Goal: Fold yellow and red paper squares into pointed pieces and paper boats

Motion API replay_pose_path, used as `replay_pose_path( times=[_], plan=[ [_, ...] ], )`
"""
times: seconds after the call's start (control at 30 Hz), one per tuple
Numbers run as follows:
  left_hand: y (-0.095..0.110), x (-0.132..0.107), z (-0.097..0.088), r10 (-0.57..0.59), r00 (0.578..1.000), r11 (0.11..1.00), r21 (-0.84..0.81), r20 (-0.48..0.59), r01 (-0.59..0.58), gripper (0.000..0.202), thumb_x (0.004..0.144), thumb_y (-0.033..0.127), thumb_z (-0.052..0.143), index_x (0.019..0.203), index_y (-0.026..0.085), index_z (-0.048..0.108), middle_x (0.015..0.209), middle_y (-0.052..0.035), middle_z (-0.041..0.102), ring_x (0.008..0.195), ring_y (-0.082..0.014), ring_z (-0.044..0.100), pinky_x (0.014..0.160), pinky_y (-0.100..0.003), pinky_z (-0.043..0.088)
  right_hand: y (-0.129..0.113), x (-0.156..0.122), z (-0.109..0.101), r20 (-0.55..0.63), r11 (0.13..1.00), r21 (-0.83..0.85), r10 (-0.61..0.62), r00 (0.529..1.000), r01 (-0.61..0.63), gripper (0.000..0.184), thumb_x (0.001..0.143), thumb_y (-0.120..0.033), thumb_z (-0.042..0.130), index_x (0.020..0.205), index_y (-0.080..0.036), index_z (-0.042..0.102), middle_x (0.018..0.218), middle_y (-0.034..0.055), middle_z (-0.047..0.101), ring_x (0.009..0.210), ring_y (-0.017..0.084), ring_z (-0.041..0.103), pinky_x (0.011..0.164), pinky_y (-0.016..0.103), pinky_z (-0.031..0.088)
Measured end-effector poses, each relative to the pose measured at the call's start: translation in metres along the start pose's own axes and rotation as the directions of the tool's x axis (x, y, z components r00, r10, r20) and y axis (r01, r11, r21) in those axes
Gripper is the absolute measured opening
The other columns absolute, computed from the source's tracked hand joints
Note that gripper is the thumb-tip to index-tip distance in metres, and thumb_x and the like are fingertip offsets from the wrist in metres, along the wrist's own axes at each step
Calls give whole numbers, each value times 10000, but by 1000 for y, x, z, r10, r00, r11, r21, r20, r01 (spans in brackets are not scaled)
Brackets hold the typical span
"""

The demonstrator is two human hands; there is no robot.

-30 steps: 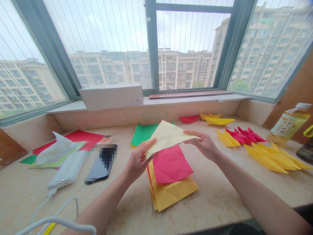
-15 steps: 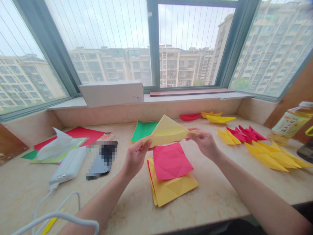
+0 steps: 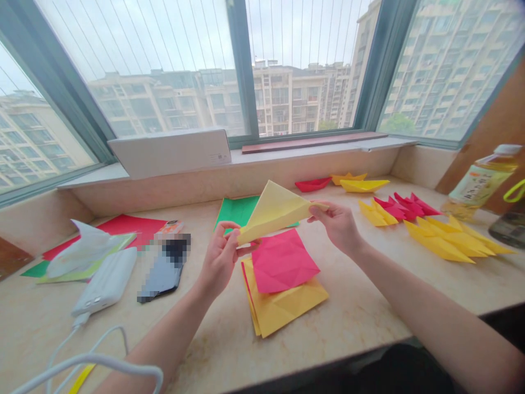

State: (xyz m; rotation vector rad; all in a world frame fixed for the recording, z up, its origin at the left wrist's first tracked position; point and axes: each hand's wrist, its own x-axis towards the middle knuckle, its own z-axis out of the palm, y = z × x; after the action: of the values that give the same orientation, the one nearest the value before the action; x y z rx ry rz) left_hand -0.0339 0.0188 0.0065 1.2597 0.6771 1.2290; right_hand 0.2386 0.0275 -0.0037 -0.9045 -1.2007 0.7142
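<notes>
Between my hands I hold a folded sheet of yellow paper (image 3: 275,209), a triangle with a band along its lower edge. My left hand (image 3: 221,254) pinches its left corner between thumb and fingers. The right corner is gripped by my right hand (image 3: 334,224), thumb in front. The paper is lifted above the counter and tilts up to the right. Below it lies a creased pink paper square (image 3: 283,265) on top of yellow folded sheets (image 3: 289,312). Behind it, green paper (image 3: 235,210) is partly covered by the held sheet and my left fingers.
Folded paper boats (image 3: 365,186) stand at the back right, with pink (image 3: 406,207) and yellow folded pieces (image 3: 455,238) nearer. A drink bottle (image 3: 479,183) is at the far right. On the left lie a phone (image 3: 166,273), a white power bank (image 3: 106,279) and its cable (image 3: 102,360).
The yellow paper has tilted, its left end now lower than its right. My left fingers have shifted and spread slightly at the corner. The whole view has turned a little.
</notes>
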Motion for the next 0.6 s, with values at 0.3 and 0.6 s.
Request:
replay_pose_path(
  times=[0.3, 0.6],
  plan=[
    [-7, 2, -4, -101, 994, 995, 28, 47, 100, 262, 782, 277, 778, 875, 197, 546, 785, 38, 651, 695, -76, 604, 639, -161, 453, 1, 3, -4, -1, 1000, 25, 1, 1000, -1, 306, 734, -462, 799, 883, -198, 755, 823, 23, 749, 631, 149, 660, 602, 308, 590],
    [-5, 2, -7, -37, 999, 997, 73, -30, 39, 171, 759, 274, 774, 818, 152, 670, 773, 21, 655, 717, -91, 620, 680, -182, 488, 2, 0, -3, 14, 1000, 9, -13, 1000, 13, 266, 768, -441, 785, 881, -201, 758, 827, 18, 751, 627, 150, 662, 601, 307, 582]
  ],
)
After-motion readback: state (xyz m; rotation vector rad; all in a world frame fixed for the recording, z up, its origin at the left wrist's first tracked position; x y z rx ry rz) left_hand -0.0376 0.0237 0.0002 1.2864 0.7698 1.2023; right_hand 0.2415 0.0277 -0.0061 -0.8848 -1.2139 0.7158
